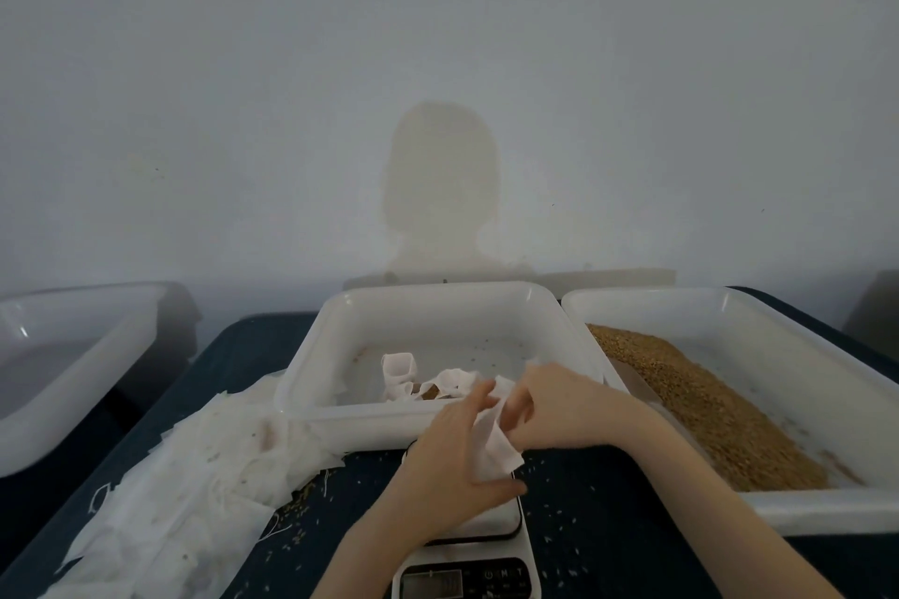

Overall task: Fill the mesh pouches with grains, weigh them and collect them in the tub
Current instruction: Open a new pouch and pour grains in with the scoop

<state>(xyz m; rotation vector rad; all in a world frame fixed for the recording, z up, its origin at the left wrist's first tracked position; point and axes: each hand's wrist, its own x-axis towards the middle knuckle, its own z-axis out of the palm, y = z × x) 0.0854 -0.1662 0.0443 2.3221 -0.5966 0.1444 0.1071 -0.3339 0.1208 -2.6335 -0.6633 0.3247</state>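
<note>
Between both hands, above the scale, hangs a white mesh pouch: the left hand pinches its lower edge, the right hand grips its top, grains farther right.

We count 3 white tubs: 1 at the left edge of the frame, 1 in the centre, and 1 on the right holding the 1 bed of brown grains. We see 1 scale at the bottom centre. 2 hands show, the left hand and the right hand, sharing 1 mesh pouch. About 3 pouches lie in the centre tub. The heap of empty pouches at lower left is too tangled to count.
</note>
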